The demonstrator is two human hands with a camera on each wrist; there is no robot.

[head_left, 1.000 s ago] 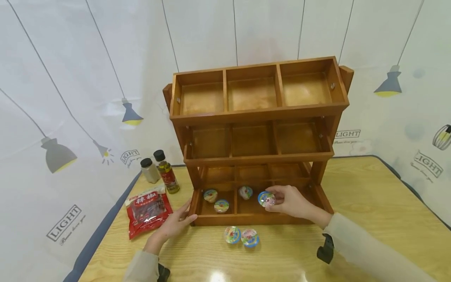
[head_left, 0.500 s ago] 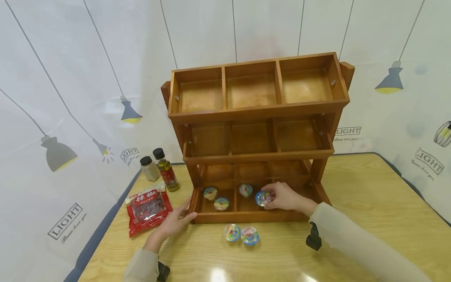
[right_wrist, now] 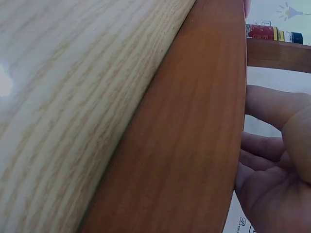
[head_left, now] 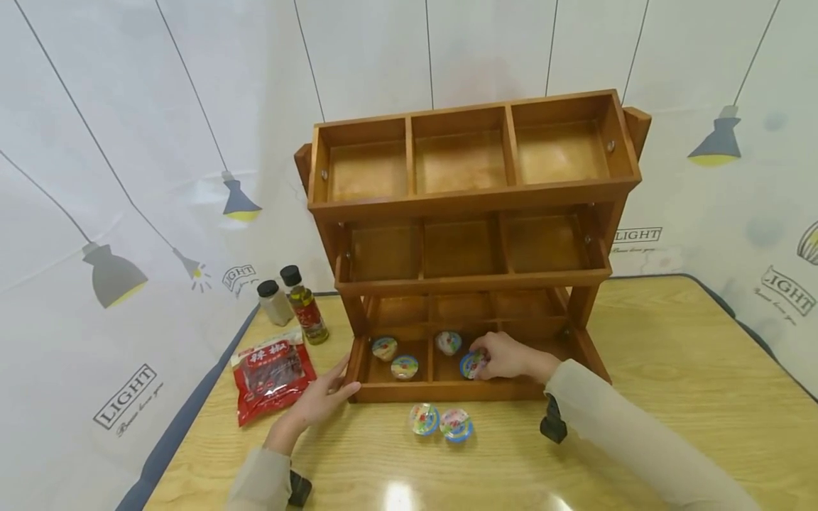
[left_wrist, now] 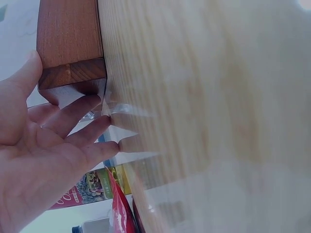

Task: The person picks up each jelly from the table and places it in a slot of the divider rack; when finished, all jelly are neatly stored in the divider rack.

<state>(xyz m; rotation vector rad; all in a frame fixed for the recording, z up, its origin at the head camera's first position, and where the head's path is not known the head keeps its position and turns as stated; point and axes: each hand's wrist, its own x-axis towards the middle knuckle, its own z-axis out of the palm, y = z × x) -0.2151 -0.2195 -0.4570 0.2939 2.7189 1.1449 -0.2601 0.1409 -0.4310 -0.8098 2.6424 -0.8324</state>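
My right hand [head_left: 511,356] pinches a jelly cup [head_left: 471,365] with a blue-rimmed lid, low in the middle compartment of the brown wooden shelf's [head_left: 476,285] bottom tier. Behind it to the left sits another jelly cup [head_left: 449,343]. The left compartment contains two more, a rear cup [head_left: 385,348] and a front cup [head_left: 405,367]. In the right wrist view the shelf's front board [right_wrist: 184,116] hides my fingertips and the cup. My left hand [head_left: 322,399] rests against the shelf's front left corner, its fingers loosely extended in the left wrist view beside the wooden end [left_wrist: 73,73].
On the table in front of the shelf lie two jelly cups side by side, a left one [head_left: 424,419] and a right one [head_left: 456,425]. Left of the shelf are a red bag of dried chillies [head_left: 273,375], an oil bottle [head_left: 308,312] and a black-capped jar [head_left: 275,304].
My right hand has moved slightly left and lowered the jelly cup into the middle compartment. My left hand has stayed at the shelf corner.
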